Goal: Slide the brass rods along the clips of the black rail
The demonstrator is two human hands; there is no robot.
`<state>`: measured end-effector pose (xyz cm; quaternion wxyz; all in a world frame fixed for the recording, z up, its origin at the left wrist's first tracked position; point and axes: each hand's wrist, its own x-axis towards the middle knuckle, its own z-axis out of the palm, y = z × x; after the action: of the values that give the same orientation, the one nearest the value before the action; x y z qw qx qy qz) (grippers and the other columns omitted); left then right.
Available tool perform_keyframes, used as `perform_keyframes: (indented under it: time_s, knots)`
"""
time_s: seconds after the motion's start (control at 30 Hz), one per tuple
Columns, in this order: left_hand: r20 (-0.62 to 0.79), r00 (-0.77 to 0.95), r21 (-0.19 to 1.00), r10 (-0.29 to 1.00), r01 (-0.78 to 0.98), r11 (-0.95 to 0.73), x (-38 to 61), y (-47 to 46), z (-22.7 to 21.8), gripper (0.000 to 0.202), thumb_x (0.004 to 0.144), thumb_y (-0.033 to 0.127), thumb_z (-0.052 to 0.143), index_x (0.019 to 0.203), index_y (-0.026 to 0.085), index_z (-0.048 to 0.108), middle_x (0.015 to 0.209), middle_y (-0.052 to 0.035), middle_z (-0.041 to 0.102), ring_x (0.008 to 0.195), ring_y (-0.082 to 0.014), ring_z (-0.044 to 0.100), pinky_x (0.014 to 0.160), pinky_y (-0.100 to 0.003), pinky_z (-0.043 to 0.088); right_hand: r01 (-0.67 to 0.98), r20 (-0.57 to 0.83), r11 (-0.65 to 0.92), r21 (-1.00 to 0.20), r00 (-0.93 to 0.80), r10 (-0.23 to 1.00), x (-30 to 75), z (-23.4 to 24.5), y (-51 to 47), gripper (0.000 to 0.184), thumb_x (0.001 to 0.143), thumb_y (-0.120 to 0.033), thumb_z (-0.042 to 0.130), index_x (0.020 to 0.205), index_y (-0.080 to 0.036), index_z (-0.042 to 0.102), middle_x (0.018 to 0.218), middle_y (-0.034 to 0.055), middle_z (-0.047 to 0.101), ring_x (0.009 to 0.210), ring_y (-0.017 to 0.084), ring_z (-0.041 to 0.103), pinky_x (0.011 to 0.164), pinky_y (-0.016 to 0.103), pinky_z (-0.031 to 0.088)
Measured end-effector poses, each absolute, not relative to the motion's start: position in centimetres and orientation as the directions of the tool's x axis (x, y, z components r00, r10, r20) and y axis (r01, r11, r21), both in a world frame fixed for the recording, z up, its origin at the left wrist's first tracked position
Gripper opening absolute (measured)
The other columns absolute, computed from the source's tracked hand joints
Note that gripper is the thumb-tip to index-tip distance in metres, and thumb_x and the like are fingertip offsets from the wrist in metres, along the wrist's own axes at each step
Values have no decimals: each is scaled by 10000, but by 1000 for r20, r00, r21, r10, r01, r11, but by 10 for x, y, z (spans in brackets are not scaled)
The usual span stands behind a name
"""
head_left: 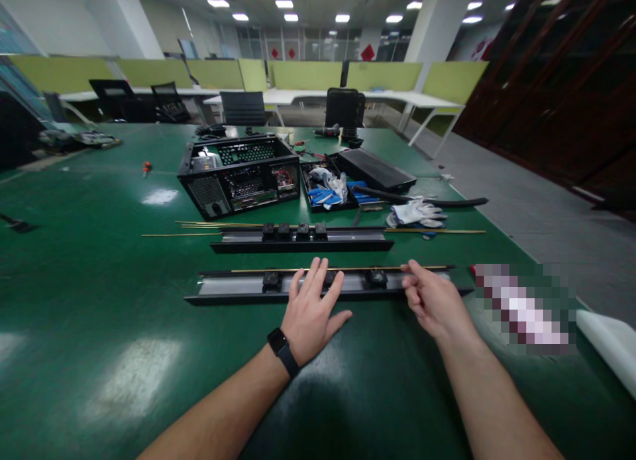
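Observation:
A long black channel with a pale inner face point(231, 286) lies across the table in front of me. Small black blocks point(272, 281) sit along it, another being a block on the right point(376, 278). A thin brass rod point(263, 270) runs along the channel's far edge. Over the middle, my left hand point(313, 314) lies with fingers spread, its fingertips reaching the rod and partly covering a block. My right hand point(434, 297) is closed in a pinch at the rod near the channel's right end; its lower fingers are curled.
Behind is a second channel point(298, 246) with several black blocks and loose brass rods point(199, 225). Farther back stand an open computer case point(238, 175), a tray of gloves point(328, 205), a black panel point(375, 168) and white gloves point(417, 213). A blurred-out object point(521, 307) lies right.

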<state>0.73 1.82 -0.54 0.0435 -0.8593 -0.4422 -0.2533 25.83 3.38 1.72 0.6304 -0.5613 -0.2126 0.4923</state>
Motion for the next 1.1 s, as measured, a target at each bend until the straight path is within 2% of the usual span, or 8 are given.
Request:
perform_keyframes:
  time_s: [0.13,0.3,0.5,0.6,0.7,0.87,1.0,1.1]
  knots:
    - [477,484,145,734,780,-609,7,18,-5,625,932,490,584,1473,209,443,1602,-199,295,1505,-321,229,1171,-557,237,-409,-298,-80,-909,501,813,258,18,33,173,855,-273,697,790,-169,575,560,-21,575,315,52,375,222,128,220]
    - [476,488,149,731,775,-614,6,17,-4,614,937,486,578,1469,209,447,1598,-191,309,1506,-316,226,1173,-554,234,-364,-280,-144,-920,357,891,249,18,31,230,800,-315,767,798,-154,603,586,-12,593,310,37,355,219,124,207]
    - [474,491,155,731,770,-619,6,18,-5,619,933,480,586,1472,210,441,1593,-187,324,1503,-320,236,1173,-562,234,-377,-272,-94,-922,452,850,248,19,31,242,796,-324,763,780,-175,573,571,-24,581,318,44,377,224,120,223]
    - [476,493,157,728,767,-622,6,18,-5,624,928,480,594,1471,211,442,1595,-189,318,1503,-321,233,1173,-563,234,-345,-274,-134,-929,396,877,247,20,30,285,768,-329,793,740,-173,556,575,-29,571,312,30,362,226,113,216]
    - [478,493,157,727,767,-623,6,18,-5,617,932,478,589,1468,209,445,1601,-188,303,1507,-316,223,1174,-561,234,-337,-277,-155,-929,350,895,245,19,29,257,785,-343,773,790,-160,593,580,-19,580,310,32,356,222,115,197]
    - [479,498,152,723,764,-627,5,18,-4,616,933,477,587,1469,210,443,1596,-188,315,1503,-320,234,1174,-563,234,-353,-252,-94,-931,435,864,245,17,29,267,766,-331,787,791,-179,569,581,-32,581,324,39,373,233,117,226]
    - [485,494,152,722,765,-626,5,18,-3,620,926,475,599,1466,211,447,1598,-189,311,1500,-328,241,1169,-565,245,-333,-262,-153,-930,310,914,241,17,28,295,749,-353,807,780,-170,578,586,-32,580,313,27,343,229,116,206]
    - [477,496,151,726,767,-623,4,17,-3,616,930,474,592,1466,208,447,1599,-190,308,1502,-326,236,1170,-564,243,-331,-245,-136,-934,314,917,238,17,28,294,763,-380,792,807,-166,597,588,-25,585,311,32,347,228,119,196]
